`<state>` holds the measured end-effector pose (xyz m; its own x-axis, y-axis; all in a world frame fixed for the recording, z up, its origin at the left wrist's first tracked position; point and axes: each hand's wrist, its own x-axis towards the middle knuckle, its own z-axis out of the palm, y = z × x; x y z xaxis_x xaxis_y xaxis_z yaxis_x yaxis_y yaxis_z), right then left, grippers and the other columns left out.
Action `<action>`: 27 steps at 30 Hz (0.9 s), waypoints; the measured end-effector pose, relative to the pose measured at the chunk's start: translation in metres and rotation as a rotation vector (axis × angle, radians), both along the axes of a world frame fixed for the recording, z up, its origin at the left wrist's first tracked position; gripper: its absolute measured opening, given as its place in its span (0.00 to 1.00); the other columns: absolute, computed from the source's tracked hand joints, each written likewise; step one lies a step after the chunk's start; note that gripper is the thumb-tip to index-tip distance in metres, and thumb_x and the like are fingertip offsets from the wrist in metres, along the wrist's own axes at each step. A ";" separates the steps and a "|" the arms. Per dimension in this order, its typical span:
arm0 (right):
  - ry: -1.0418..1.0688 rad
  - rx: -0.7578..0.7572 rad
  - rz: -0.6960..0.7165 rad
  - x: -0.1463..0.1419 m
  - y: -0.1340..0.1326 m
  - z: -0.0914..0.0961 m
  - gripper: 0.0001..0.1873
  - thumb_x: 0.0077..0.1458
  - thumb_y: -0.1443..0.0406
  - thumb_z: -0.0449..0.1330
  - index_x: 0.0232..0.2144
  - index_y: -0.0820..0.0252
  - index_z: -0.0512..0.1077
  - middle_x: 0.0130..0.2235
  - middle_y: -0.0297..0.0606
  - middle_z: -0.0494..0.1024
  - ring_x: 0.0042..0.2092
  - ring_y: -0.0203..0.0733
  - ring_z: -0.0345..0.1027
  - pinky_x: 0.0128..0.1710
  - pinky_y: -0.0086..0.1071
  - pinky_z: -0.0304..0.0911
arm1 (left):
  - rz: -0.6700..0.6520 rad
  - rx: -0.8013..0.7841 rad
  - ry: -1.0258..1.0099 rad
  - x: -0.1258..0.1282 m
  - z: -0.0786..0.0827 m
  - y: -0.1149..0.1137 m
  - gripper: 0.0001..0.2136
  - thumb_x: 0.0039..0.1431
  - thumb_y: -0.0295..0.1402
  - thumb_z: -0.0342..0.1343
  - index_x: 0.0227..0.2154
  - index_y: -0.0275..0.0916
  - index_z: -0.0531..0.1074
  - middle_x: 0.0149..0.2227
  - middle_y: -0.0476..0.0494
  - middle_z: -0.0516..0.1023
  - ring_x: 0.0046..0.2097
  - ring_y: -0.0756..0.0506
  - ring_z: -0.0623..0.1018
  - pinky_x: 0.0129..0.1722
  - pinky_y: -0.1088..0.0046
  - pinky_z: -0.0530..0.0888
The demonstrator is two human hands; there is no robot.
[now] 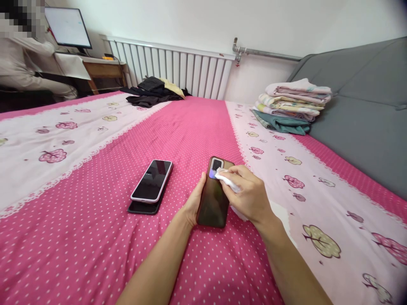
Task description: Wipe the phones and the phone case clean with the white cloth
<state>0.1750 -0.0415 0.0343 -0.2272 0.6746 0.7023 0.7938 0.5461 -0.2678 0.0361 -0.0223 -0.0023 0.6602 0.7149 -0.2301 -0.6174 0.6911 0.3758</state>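
One brown phone [213,199] lies back-up on the pink bed sheet [95,237], long axis running away from the person. Left hand [193,203] grips its left edge. Right hand [249,192] pinches a white wipe [226,180] onto the camera block at the far end. Two stacked phones [151,182] sit just left, apart. Wipe's lower part is hidden under the right hand.
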 end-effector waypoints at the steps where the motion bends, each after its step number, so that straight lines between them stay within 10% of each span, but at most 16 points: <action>1: -0.001 -0.003 0.003 0.000 0.000 0.000 0.12 0.55 0.67 0.54 0.40 0.55 0.75 0.38 0.38 0.74 0.37 0.38 0.70 0.37 0.32 0.68 | -0.001 0.002 -0.004 0.000 0.000 0.000 0.29 0.62 0.49 0.37 0.49 0.29 0.69 0.37 0.36 0.79 0.40 0.43 0.78 0.47 0.67 0.67; 27: -0.045 0.056 -0.063 -0.016 -0.006 -0.003 0.13 0.58 0.66 0.53 0.43 0.52 0.74 0.39 0.36 0.76 0.38 0.37 0.70 0.33 0.28 0.63 | -0.014 0.037 -0.020 0.005 0.000 -0.004 0.28 0.62 0.50 0.38 0.46 0.31 0.72 0.38 0.36 0.79 0.44 0.43 0.76 0.48 0.69 0.68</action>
<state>0.1591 -0.0476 0.0311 -0.2176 0.6489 0.7291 0.8377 0.5076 -0.2017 0.0409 -0.0264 -0.0025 0.6742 0.7136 -0.1903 -0.6155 0.6853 0.3893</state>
